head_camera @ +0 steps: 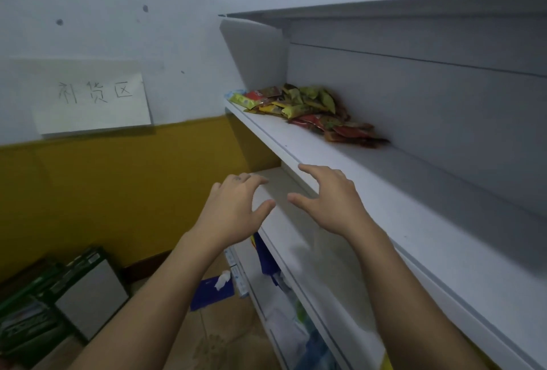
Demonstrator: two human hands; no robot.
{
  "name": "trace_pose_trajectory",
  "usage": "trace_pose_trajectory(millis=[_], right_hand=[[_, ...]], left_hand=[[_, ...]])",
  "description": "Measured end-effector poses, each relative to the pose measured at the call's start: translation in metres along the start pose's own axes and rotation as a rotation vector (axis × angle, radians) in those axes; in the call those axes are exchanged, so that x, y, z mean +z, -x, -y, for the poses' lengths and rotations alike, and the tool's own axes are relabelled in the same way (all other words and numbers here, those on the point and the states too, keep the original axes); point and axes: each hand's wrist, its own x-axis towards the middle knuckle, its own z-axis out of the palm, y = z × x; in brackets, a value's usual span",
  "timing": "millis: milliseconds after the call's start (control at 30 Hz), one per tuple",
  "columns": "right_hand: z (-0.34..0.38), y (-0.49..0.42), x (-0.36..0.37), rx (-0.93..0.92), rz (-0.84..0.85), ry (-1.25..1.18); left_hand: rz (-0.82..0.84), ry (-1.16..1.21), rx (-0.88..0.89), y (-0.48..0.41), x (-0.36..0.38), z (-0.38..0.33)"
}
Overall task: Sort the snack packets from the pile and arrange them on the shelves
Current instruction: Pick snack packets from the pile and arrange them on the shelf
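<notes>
I have both hands raised in front of the white metal shelving, and neither holds anything. My left hand [233, 209] hangs with its fingers spread and loosely bent, thumb pointing toward the right. My right hand [331, 203] mirrors it, fingers splayed and slightly curled, with its fingertips [305, 167] at the front lip of the middle white shelf [414, 192].

The mixed pile of green, yellow and red foil snack packets [307, 109] lies at the far left end of that shelf against the back panel, well apart from both hands.

As I judge it, the step in hand is reaching that heap to start sorting. I would send both hands forward over the lip, not under it, since the lower white shelf [310, 251] sits just beneath them. The packets overlap and look slippery, so I would lift one colour at a time from the top instead of scooping, steadying the heap with my left hand while my right pinches a single packet by its crimped end. The bare stretch of shelf to the right looks the obvious place to lay out rows.
</notes>
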Motion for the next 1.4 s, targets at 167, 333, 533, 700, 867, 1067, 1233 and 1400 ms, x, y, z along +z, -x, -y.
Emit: trace_pose_trajectory(millis=[167, 333, 533, 700, 867, 1067, 1233, 1400], right_hand=[[0.012, -0.068, 0.023, 0.047, -0.076, 0.047], [0.033, -0.138, 0.049, 0.116, -0.104, 0.098], [0.035, -0.187, 0.075, 0.244, -0.137, 0.157], [0.027, -0.219, 0.079, 0.312, -0.128, 0.217], [0.009, -0.261, 0.081, 0.33, -0.125, 0.264], [-0.034, -0.32, 0.071, 0.349, -0.128, 0.247], [-0.071, -0.376, 0.045, 0.338, -0.139, 0.212], [-0.107, -0.414, 0.035, 0.378, -0.144, 0.279]], left_hand=[[-0.002, 0.018, 0.089, -0.069, 0.007, 0.052], [0.017, 0.047, 0.17, -0.138, 0.009, 0.11], [0.076, 0.089, 0.263, -0.202, 0.024, 0.154], [0.121, 0.142, 0.31, -0.232, 0.041, 0.169], [0.117, 0.178, 0.316, -0.277, 0.056, 0.174], [0.116, 0.128, 0.345, -0.34, 0.07, 0.165], [0.101, 0.066, 0.378, -0.404, 0.075, 0.149], [0.087, 0.034, 0.364, -0.454, 0.093, 0.139]])
